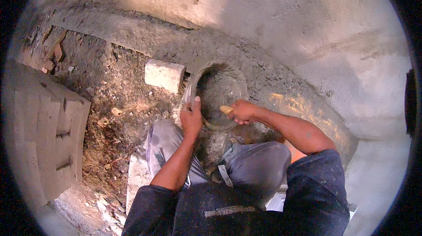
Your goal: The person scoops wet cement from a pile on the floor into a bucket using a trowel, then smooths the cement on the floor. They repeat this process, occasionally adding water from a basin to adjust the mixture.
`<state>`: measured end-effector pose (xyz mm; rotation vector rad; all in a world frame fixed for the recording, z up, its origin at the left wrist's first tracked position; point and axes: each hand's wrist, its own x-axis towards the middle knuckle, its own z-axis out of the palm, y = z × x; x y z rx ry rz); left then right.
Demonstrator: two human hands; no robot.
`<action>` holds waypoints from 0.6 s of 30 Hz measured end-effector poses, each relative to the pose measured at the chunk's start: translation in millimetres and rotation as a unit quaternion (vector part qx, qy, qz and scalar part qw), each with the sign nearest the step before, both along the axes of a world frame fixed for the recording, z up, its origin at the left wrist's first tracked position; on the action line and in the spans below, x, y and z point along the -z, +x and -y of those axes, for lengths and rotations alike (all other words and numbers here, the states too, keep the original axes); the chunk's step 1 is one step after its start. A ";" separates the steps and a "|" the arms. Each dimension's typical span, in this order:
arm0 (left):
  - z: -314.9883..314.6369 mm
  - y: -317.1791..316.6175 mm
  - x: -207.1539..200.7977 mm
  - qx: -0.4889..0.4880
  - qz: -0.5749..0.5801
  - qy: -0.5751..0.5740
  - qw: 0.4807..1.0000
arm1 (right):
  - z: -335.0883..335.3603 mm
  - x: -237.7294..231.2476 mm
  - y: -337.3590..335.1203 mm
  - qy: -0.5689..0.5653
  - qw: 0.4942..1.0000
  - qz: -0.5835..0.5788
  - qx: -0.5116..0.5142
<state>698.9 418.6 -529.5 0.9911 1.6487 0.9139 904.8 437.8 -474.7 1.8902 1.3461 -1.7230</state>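
A round metal pan (pixel 192 87) filled with grey mortar (pixel 220 91) sits on the ground in front of my knees, tilted against a band of wet mortar. My left hand (pixel 191 116) grips the pan's near left rim, thumb on the edge. My right hand (pixel 241 111) is closed on a wooden handle (pixel 226 109) of a tool whose blade is hidden in the mortar inside the pan.
A plastered wall (pixel 285 25) curves behind the pan, with a mortar strip (pixel 132 29) along its base. A pale stone block (pixel 164 75) lies left of the pan. Stacked concrete blocks (pixel 48 135) stand at the far left. Rubble and dirt (pixel 114 117) cover the ground.
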 end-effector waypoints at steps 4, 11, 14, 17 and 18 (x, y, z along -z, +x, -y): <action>-2.3 -10.3 2.3 -0.043 -0.011 -0.006 0.999 | 3.9 -86.9 1.8 0.201 0.956 0.063 -0.203; -2.2 8.7 11.4 -0.025 -0.080 0.061 0.995 | 17.9 -27.8 -6.1 0.123 0.965 0.124 -0.194; -7.3 -3.4 2.4 -0.033 -0.030 0.014 0.999 | 6.9 -33.7 -2.7 0.193 0.943 0.151 -0.227; -9.0 -24.9 5.3 -0.054 -0.048 -0.016 0.997 | -23.6 -113.4 -2.3 0.239 0.941 0.138 -0.195; -8.0 -26.4 2.8 -0.057 -0.057 -0.005 0.997 | -27.1 -121.0 -1.9 0.256 0.944 0.135 -0.161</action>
